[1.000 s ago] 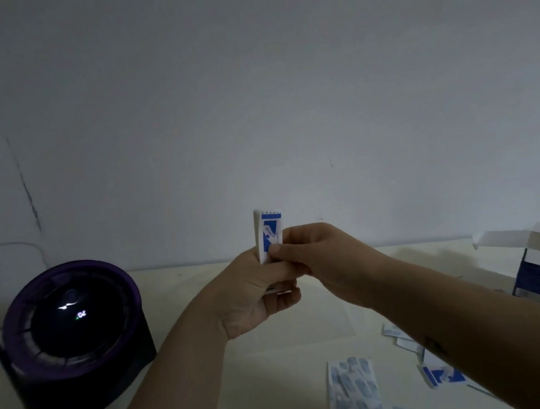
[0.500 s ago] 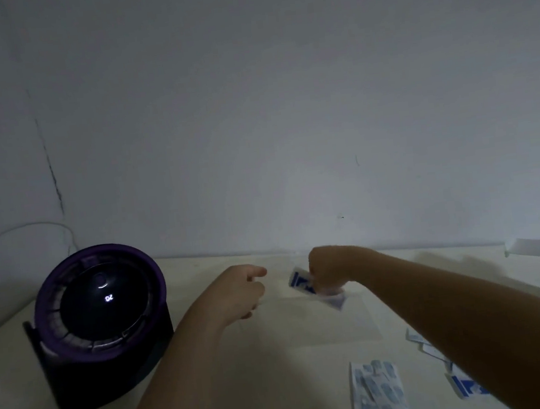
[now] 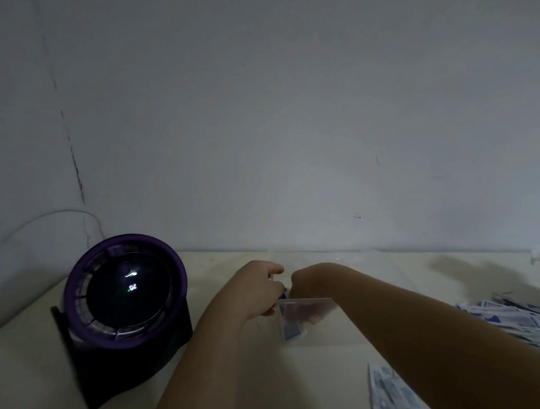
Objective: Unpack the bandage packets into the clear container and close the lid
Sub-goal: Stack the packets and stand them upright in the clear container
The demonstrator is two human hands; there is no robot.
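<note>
Bandage packet [image 3: 289, 330] is down in the clear container [image 3: 309, 300] with right hand [image 3: 307, 283], grip too blurry to tell; left hand [image 3: 259, 288] holds its left rim.

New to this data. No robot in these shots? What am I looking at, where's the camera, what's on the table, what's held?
No robot: a person works with bare hands. Every picture comes from one wide-angle camera worn on the head, looking forward and down, so the arms enter from below. On the cream table stand a round black device with a purple rim at left and a clear plastic container in the middle. Loose blue-and-white bandage packets lie at right, with a sheet of bandage strips nearer the camera. The left hand seems to hold the container's rim. The right hand dips inside, beside a blue-and-white packet; whether it grips that one I cannot tell.
</note>
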